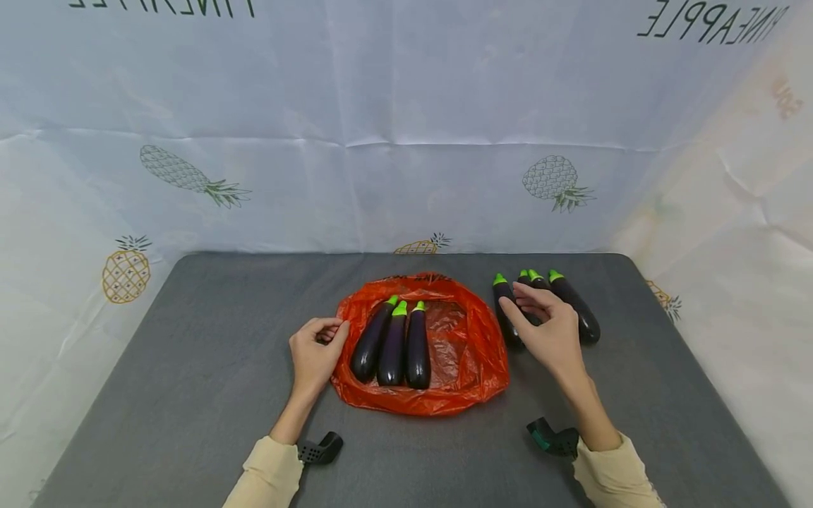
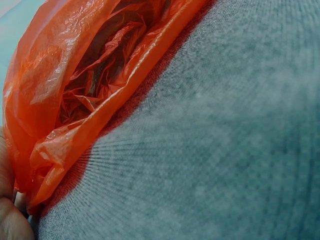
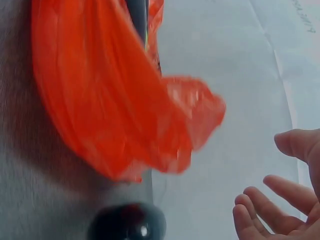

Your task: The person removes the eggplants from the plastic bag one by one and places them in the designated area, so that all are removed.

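Purple-black, glossy eggplants (image 1: 392,347): three inside a thin red bag (image 1: 427,402) between the hands, loose eggplants (image 1: 576,309) by the right hand (image 1: 551,331), which is spread, nothing held. Left hand (image 1: 315,356) pinches the bag's rim. Skins probably slippery, bodies firm; best gripped round the middle.

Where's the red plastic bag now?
In the head view, the red plastic bag lies centrally on the gray table, between the left hand and loose eggplants at right.

Bag (image 1: 489,346) on table (image 1: 241,395), three eggplants (image 1: 392,349) inside, four others (image 1: 578,310) to its right, cloth (image 1: 381,92) behind
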`<state>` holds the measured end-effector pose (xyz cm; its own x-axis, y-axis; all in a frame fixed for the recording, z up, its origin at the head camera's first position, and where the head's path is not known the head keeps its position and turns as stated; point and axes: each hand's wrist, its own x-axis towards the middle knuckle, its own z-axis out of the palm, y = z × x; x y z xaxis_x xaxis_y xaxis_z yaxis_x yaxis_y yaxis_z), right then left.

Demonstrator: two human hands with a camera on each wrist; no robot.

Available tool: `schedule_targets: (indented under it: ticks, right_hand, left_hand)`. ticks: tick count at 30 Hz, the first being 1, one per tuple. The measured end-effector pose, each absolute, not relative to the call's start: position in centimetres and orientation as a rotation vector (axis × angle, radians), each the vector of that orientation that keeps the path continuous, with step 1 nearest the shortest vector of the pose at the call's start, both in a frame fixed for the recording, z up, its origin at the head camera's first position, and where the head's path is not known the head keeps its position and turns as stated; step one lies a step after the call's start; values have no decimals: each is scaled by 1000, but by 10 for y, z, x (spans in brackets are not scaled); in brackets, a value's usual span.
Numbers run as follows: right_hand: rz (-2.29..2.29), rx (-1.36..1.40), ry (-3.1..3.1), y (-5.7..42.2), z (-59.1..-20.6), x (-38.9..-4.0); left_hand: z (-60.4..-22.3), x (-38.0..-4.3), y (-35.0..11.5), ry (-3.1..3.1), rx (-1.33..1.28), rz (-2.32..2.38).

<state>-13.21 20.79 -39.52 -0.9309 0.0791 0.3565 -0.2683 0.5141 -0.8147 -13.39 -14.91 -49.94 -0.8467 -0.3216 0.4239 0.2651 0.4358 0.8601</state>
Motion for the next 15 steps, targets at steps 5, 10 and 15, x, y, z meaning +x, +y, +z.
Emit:
schedule_targets:
  ticks: [5, 10, 15]
  right_hand:
    - [1411, 178, -2431, 195, -396, -130]
    - [1462, 226, -2428, 183, -399, -127]
    - [1482, 269, -2448, 170, -402, -124]
  left_hand:
    - [-499, -134, -149, -2160, 46, -1420]
    - [-500, -134, -149, -2162, 44, -1399]
    - [-498, -133, -149, -2161, 46, -1393]
